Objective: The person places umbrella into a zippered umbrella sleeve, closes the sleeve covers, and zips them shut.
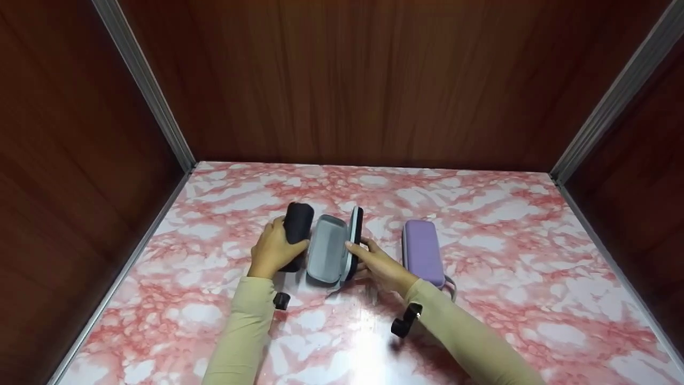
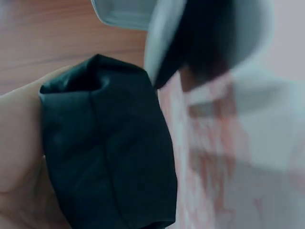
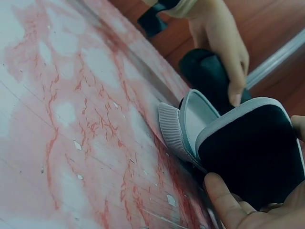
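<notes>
My left hand (image 1: 271, 248) grips a black soft pouch (image 1: 299, 223), thumb on its near side and fingers over the left. In the left wrist view the pouch (image 2: 114, 143) shows a seam and a folded end. Just right of it lies an open case (image 1: 327, 248) with a grey lining, its dark lid (image 1: 357, 224) standing upright. My right hand (image 1: 383, 266) pinches that lid, thumb at its edge and fingers behind. A ribbed grey strip (image 3: 170, 126) joins lid and base in the right wrist view. The case's inside holds nothing that I can see.
A closed purple case (image 1: 423, 251) with a grey strap loop (image 1: 452, 289) lies right of my right hand. The red-and-white marbled table (image 1: 502, 224) meets brown wood panels (image 1: 374, 80) at the back and both sides. Black straps (image 1: 281, 300) hang at both wrists.
</notes>
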Action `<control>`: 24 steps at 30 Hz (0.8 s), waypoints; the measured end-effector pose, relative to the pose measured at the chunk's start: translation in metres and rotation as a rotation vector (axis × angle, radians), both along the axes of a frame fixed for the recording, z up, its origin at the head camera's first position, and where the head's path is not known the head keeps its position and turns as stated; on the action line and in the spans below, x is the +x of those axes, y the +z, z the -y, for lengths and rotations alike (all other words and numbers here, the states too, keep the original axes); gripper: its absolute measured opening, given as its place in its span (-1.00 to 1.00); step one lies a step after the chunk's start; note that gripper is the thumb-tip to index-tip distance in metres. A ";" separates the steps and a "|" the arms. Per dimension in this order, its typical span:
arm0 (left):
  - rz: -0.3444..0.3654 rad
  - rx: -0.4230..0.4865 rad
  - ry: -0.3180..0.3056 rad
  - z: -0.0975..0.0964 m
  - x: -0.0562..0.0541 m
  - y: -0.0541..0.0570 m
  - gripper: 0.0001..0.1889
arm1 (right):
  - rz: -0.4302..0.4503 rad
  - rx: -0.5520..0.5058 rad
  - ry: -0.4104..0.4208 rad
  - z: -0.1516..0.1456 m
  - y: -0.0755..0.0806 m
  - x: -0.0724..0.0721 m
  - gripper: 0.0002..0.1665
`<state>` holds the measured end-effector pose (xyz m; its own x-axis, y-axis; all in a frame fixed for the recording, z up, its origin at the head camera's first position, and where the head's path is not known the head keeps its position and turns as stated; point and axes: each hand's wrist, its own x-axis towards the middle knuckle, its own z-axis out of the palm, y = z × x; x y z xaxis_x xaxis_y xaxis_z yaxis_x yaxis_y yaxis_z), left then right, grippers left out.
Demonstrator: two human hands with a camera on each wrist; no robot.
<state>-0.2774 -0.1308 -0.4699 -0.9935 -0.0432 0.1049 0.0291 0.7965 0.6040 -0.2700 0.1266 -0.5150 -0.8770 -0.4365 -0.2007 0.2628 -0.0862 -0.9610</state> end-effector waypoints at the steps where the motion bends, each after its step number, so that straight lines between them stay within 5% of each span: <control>1: -0.010 -0.001 -0.001 -0.003 0.001 0.002 -0.08 | -0.004 -0.004 -0.002 0.001 0.001 0.001 0.05; 11: -0.022 -0.033 -0.049 -0.036 0.000 0.006 -0.09 | 0.019 -0.031 -0.016 0.007 0.010 0.008 -0.12; 24: -0.026 -0.171 -0.057 -0.065 -0.008 -0.010 -0.14 | 0.018 -0.046 -0.048 0.011 0.012 0.006 -0.18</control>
